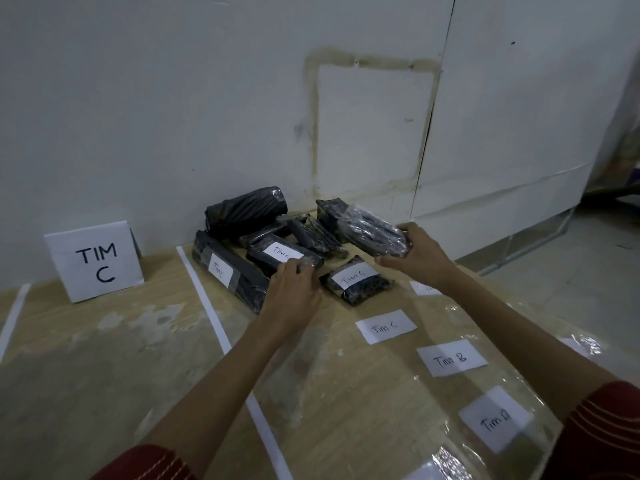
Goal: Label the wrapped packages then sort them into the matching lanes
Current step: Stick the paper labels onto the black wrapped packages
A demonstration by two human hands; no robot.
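Black film-wrapped packages (242, 211), roughly seven (the exact count is unclear where they overlap), are piled against the wall (173, 116) right of the TIM C sign (93, 261). Three carry a white paper label reading "Tim C": the long package (242, 284) nearest the sign, the middle package (277, 254) just past it, and the small package (356, 284) further right. One unlabelled package (374, 233), farthest right of the sign, is raised above the pile. The right hand (419, 254) holds it, fingers curled over its near end and thumb underneath. The left hand (291, 289) rests on the middle package with fingers curled over its near end, touching the label edge.

Four loose paper slips lie right of the sign, nearer the camera than the pile:
- "Tim C" slip (386, 326).
- "Tim B" slip (452, 358).
- Third slip (495, 422), reading "Tim" plus a last letter that may be D but is unclear.
- Fourth slip (424, 289), mostly hidden by the right forearm and unreadable.

The slips sit on a glossy clear plastic sheet (346, 393). Whether they lie on top of it or under it cannot be told.

The sign is one white upright card with "TIM C" in black marker. It stands on the wood-grain table (86, 358) between two white tape strips, one to its right (207, 306) and one to its left (14, 317). Two red striped sleeves (606, 427) show at the bottom edge.
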